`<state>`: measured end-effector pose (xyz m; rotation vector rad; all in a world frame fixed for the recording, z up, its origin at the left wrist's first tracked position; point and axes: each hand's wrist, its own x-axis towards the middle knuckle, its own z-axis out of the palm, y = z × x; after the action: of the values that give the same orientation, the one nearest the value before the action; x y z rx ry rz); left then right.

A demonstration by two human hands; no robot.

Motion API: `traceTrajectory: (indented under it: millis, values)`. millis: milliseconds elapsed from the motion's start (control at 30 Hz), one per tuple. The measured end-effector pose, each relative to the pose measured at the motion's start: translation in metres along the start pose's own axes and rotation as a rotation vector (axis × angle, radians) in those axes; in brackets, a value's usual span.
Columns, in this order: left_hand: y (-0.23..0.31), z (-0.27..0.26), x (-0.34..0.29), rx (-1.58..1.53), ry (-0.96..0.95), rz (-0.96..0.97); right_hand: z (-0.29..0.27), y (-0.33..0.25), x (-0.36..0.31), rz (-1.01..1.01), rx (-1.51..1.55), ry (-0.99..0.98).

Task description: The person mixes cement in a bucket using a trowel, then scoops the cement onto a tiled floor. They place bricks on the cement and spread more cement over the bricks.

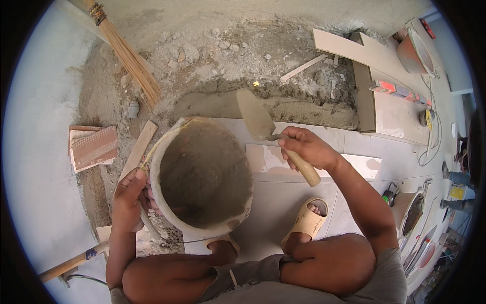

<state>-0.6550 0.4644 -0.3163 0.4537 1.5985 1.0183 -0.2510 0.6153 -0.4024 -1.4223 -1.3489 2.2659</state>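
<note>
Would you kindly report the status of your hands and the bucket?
Left hand holding bucket by left side. Right hand gripping trowel by wooden handle. Bucket contains grey mortar-like mix. Tile strip beneath right hand.

Two bare hands, two sandals, at least two buckets, one trowel, one stick broom, one spirit level.

Floor in two parts: smooth pale-grey tiled flooring nearer, rough grey rubble-strewn ground beyond and left. On the tiles: long flat whitish strip with brownish patches. On the ground: grey mortar band, stacked reddish-brown rectangular textured tile pieces (edges misaligned), pale irregular stone chunks.
</note>
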Motion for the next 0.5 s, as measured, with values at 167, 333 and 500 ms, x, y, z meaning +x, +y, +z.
traceTrajectory:
  millis: [167,333,500]
  values:
    - [0.016,0.024,-0.004,0.015,-0.117,-0.043,0.038,-0.026,-0.017,-0.423,-1.197,0.028]
    - [0.018,0.029,-0.022,0.104,-0.164,-0.064,0.103,-0.028,0.026,-0.651,-1.664,-0.018]
    - [0.012,0.016,-0.02,0.063,-0.233,-0.01,0.146,0.0,0.048,-0.583,-1.623,-0.189]
